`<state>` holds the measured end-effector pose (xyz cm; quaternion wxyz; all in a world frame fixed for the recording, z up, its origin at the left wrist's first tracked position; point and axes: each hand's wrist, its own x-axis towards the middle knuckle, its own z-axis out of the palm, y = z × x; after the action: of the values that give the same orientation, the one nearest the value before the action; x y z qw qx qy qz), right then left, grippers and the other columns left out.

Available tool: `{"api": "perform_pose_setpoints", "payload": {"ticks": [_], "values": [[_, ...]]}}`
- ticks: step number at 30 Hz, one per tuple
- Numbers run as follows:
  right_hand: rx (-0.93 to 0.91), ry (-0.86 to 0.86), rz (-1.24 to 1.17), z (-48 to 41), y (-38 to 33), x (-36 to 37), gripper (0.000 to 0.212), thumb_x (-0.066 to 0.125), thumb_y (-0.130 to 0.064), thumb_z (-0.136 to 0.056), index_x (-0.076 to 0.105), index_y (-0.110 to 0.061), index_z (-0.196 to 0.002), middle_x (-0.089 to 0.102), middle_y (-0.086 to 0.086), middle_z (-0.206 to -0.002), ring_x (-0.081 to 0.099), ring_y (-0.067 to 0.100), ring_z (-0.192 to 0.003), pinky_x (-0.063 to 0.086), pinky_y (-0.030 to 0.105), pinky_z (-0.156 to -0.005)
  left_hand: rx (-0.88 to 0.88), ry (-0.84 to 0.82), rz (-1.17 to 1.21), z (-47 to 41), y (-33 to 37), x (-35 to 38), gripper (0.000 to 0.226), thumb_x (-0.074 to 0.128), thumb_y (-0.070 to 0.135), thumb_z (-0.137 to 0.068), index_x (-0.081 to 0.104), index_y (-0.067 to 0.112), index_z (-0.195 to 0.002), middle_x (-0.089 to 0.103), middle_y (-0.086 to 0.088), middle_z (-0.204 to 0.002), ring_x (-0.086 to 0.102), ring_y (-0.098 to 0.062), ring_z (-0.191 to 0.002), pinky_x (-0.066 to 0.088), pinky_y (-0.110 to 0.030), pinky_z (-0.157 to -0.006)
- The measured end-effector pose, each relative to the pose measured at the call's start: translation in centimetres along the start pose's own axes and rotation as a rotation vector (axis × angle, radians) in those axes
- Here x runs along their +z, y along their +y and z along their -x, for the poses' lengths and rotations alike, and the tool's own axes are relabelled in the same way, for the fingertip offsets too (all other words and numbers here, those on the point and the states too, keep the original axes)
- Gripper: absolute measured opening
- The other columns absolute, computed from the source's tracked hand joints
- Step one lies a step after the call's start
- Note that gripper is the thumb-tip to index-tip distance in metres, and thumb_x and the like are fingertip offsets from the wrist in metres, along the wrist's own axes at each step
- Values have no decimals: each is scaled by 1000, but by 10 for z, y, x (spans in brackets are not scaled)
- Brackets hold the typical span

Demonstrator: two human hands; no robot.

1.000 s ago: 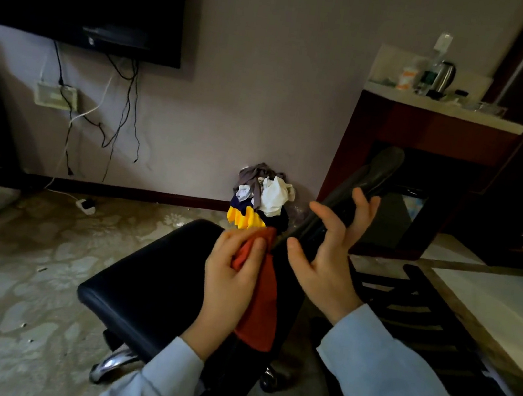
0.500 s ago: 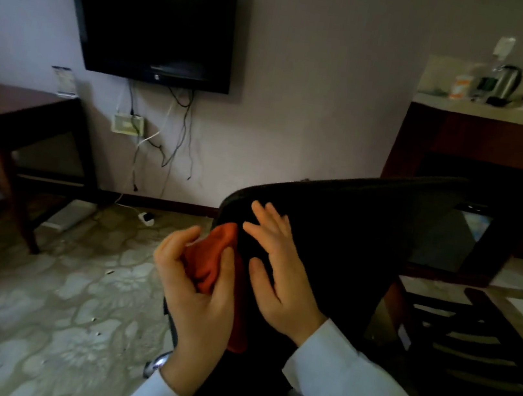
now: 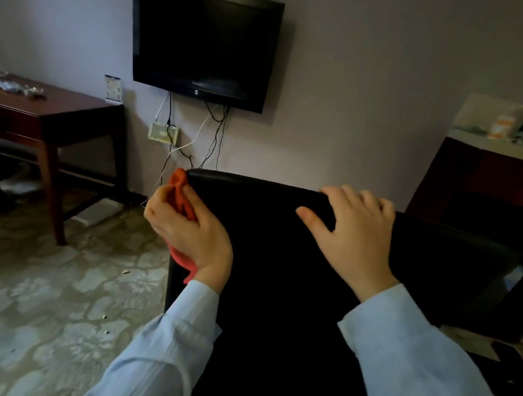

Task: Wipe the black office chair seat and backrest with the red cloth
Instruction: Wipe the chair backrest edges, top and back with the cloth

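Note:
The black office chair's backrest [image 3: 271,284] fills the middle of the view, its back face toward me and its top edge level. The seat is hidden behind it. My left hand [image 3: 191,228] grips the bunched red cloth [image 3: 179,194] against the backrest's upper left corner. A fold of cloth hangs out below the hand. My right hand [image 3: 353,232] holds the top edge right of centre, fingers curled over it and thumb spread on the near face.
A black TV [image 3: 205,40] hangs on the wall, with cables and a socket below it. A dark wooden desk [image 3: 44,118] stands at the left, a counter [image 3: 513,161] with a kettle at the right. Patterned floor [image 3: 34,299] spreads to the left.
The chair has turned so its backrest now faces me squarely. My right hand moved up onto the top edge. My left hand carried the cloth to the upper left corner.

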<state>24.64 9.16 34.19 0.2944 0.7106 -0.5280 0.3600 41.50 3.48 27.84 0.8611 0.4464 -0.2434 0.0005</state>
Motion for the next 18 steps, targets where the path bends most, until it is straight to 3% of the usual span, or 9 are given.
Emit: {"api": "perform_pose_setpoints", "payload": {"ticks": [3, 7, 11, 13, 15, 18], "values": [[0, 36, 40, -4, -17, 6, 51, 37, -57, -87, 65, -14, -87, 63, 1, -76, 57, 29, -70, 22, 36, -69, -38, -11, -30, -1, 3, 8, 30, 49, 21, -92, 57, -4, -108, 54, -20, -107, 52, -29, -99, 40, -31, -89], [-2, 11, 130, -11, -42, 14, 45, 39, -51, -87, 64, -14, -84, 62, 0, -75, 55, 28, -68, 21, 35, -68, -48, -95, 18, 11, 2, 13, 36, 47, 23, -92, 55, -5, -113, 53, -22, -111, 53, -33, -103, 44, -44, -91], [-8, -19, 107, -22, -62, 22, 36, 39, -37, -83, 65, -12, -86, 64, 3, -77, 57, 30, -68, 22, 35, -68, 78, -253, 20, 30, -2, 14, 27, 47, 20, -90, 51, 7, -114, 52, -21, -113, 52, -22, -102, 42, -29, -89], [-54, -87, 97, -29, -67, 20, 37, 39, -32, -84, 65, -11, -100, 66, 6, -89, 58, 32, -77, 25, 36, -72, 150, -357, 23, 28, -8, 8, 25, 47, 19, -88, 47, 14, -113, 50, -19, -114, 51, -18, -103, 43, -27, -89], [-113, -292, 75, -35, -65, 10, 40, 40, -31, -93, 50, -18, -129, 59, 3, -120, 54, 33, -101, 29, 38, -84, 180, -385, 57, 10, -13, 1, 24, 48, 14, -88, 51, 9, -111, 48, -18, -108, 48, -7, -101, 42, -21, -90], [-145, -436, 9, -40, -43, -12, 47, 38, -44, -96, 30, -33, -141, 45, -7, -139, 47, 27, -119, 31, 37, -96, 34, -114, 73, -39, -16, 5, 17, 49, 2, -92, 53, -6, -106, 43, -11, -101, 41, -3, -88, 36, -11, -86]]}}
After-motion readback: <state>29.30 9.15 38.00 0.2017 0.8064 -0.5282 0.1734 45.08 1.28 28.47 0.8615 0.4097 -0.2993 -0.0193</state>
